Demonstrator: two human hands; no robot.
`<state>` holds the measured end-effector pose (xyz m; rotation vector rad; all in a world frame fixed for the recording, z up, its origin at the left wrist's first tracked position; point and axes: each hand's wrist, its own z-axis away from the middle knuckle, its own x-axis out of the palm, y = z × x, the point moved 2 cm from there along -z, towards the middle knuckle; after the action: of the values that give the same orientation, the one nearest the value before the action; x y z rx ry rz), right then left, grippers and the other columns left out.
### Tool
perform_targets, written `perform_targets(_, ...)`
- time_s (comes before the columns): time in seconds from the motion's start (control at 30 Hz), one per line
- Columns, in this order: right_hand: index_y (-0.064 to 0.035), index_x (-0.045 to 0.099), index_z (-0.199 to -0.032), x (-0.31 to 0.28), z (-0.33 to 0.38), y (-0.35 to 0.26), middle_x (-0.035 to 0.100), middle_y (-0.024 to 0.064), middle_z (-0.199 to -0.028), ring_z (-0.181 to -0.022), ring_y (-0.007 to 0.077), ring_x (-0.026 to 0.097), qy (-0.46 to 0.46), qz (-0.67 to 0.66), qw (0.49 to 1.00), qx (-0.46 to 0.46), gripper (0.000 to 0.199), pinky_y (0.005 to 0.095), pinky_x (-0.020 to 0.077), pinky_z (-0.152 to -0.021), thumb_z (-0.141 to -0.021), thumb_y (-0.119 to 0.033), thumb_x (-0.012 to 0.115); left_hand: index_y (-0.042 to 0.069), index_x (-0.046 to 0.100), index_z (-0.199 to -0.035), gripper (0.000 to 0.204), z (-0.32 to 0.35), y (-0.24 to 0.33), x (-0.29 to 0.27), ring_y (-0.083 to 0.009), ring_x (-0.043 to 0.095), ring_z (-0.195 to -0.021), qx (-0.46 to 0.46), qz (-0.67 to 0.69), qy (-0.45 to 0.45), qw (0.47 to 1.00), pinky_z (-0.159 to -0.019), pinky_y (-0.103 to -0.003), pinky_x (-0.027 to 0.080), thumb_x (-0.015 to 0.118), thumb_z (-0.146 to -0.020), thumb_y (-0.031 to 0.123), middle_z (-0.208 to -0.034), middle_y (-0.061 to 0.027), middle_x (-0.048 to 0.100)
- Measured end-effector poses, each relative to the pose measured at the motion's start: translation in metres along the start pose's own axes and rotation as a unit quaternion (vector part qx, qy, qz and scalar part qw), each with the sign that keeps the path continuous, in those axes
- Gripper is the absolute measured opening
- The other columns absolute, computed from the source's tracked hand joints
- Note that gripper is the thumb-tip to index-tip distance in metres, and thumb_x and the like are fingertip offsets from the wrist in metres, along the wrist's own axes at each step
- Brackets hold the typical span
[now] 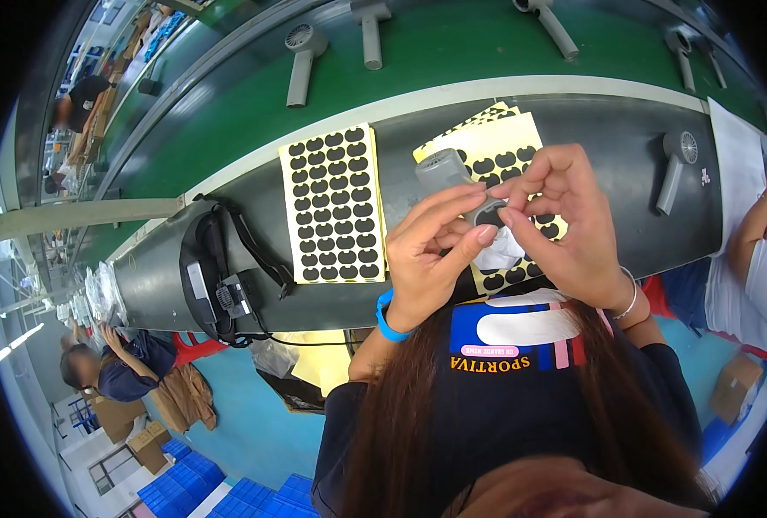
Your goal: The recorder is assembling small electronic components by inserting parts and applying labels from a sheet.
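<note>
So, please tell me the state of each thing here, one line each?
Small grey handheld fan: held up in both hands.
Left hand: grip shut on fan.
Right hand: pinching at fan.
Full yellow sheet of black stickers: lying flat.
Second yellow sticker sheet: partly used.

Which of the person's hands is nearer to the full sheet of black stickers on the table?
Left. The left hand is just beside the right edge of the full sheet of black stickers; the right hand is farther right, over the partly used sheet.
</note>
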<state>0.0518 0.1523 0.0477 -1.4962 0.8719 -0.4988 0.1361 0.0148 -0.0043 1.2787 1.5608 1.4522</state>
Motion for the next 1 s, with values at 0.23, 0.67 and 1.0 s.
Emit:
perform_targets(0.23,-0.0017,0.044,-0.112,-0.004,0.005,-0.008,0.061,0.0075,-0.084,-0.088,0.0176,0.065,0.005,0.119,0.992,-0.043,0.038,0.0277,0.0482,-0.074,-0.08,0.006,0.062,-0.005,0.063,-0.109,0.032,0.002,0.0,0.002,-0.0102,0.063,-0.08,0.01,-0.014,0.012,1.0,-0.067,-0.02,0.056,0.069,-0.078,-0.006,-0.116,-0.0177,0.059)
perform_targets(0.67,-0.0025,0.047,-0.112,-0.004,0.007,-0.012,0.059,0.0085,-0.081,-0.075,0.0202,0.061,0.008,0.246,0.965,-0.091,0.042,0.0305,0.0476,-0.072,-0.074,0.006,0.063,-0.007,0.064,-0.107,0.031,0.002,0.003,0.008,-0.0101,0.063,-0.08,0.023,-0.027,-0.002,0.999,-0.067,-0.02,0.056,0.069,-0.077,-0.008,-0.115,-0.0173,0.059)
perform_targets(1.0,-0.0073,0.048,-0.124,-0.018,-0.006,-0.001,0.059,0.0076,-0.106,-0.088,0.0259,0.06,-0.054,0.364,0.927,-0.071,0.058,0.0372,0.0463,-0.075,-0.073,-0.018,0.075,-0.005,0.055,-0.107,0.019,0.007,0.008,-0.012,-0.0146,0.063,-0.084,0.0,-0.015,0.014,1.0,-0.069,-0.025,0.056,0.054,-0.088,-0.003,-0.118,-0.0209,0.059)
